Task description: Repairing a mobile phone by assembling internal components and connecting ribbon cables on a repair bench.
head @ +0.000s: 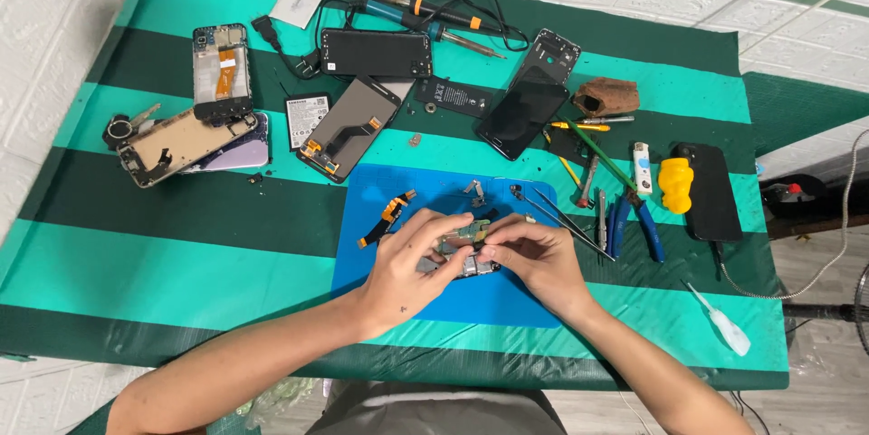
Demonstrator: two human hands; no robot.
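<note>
On the blue mat (507,304) on the desk (181,263), the left hand (407,263) pinches the phone board (463,249) from the left; its long axis runs left to right, lying flat; the right hand (539,258) pinches its right end; tweezers (561,218) lie just beside.

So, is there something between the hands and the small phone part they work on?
No. Both the left hand and the right hand already touch the phone part over the blue mat; nothing visible lies between them.
</note>
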